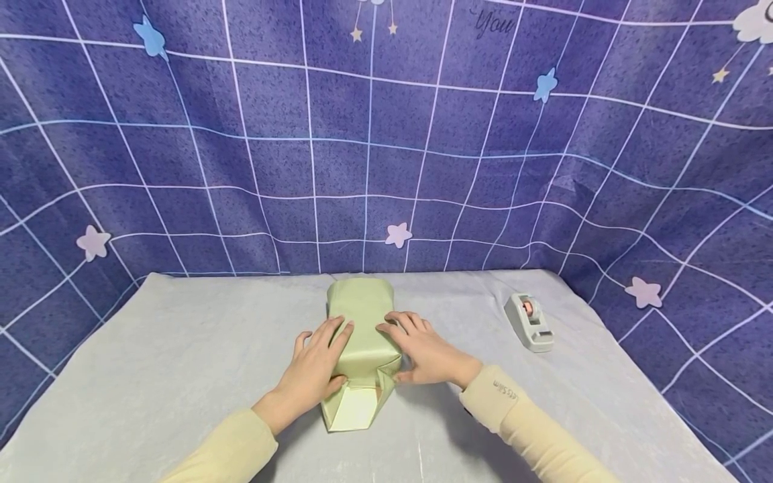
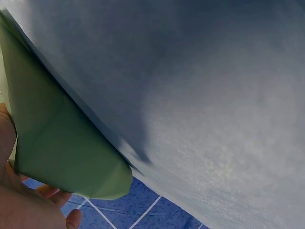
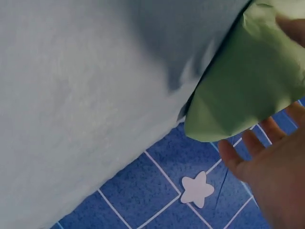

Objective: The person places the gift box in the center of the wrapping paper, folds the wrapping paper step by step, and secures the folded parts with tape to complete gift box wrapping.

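Note:
A box-like package wrapped in light green paper (image 1: pixel 362 315) lies on the cloth-covered table. At its near end the paper is folded in at the sides, and a pale flap (image 1: pixel 355 408) sticks out toward me. My left hand (image 1: pixel 311 365) rests on the left edge of the package, fingers spread over the top and thumb by the near fold. Along the right edge lies my right hand (image 1: pixel 431 352), its fingertips on top and its thumb at the creased near corner. Both wrist views show the green side of the package (image 2: pixel 71 143) beside the fingers.
A pale grey tape dispenser (image 1: pixel 529 323) with a small roll stands at the right of the table. Light grey cloth (image 1: pixel 199 349) covers the tabletop. Behind it hangs a blue curtain (image 1: pixel 338 168) with grid lines and stars.

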Available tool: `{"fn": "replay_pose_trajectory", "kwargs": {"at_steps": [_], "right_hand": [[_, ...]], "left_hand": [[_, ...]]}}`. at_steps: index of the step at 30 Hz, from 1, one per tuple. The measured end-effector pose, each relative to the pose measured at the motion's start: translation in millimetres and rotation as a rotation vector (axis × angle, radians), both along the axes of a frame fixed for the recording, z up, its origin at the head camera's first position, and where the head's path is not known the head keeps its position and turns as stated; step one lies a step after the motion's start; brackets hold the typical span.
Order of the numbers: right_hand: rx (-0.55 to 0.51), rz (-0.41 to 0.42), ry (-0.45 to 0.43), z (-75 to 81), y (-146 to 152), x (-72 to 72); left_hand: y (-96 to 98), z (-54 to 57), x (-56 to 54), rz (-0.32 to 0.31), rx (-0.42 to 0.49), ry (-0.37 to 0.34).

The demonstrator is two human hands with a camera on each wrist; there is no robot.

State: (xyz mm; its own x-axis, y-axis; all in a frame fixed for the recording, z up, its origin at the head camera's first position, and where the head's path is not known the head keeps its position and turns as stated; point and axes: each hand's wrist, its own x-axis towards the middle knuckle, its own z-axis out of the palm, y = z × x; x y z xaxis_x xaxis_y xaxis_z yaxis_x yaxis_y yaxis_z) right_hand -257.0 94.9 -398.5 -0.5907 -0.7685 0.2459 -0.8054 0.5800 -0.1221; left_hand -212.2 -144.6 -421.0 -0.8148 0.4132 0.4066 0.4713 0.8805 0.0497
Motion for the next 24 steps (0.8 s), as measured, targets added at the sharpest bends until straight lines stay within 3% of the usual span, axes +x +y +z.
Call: {"fn": "replay_pose_trajectory", "kwargs": {"at_steps": [5,24], "right_hand": [[0.009,-0.038,-0.003,-1.7,-1,0.2],[0.108,-0.219,0.242,-12.2,-23,6.8]], "left_hand": [[0.3,-0.4,-0.1,0.002,0.004,0.004],[0.9,-0.8,-0.6,-0.002,-0.008,0.026]]}}
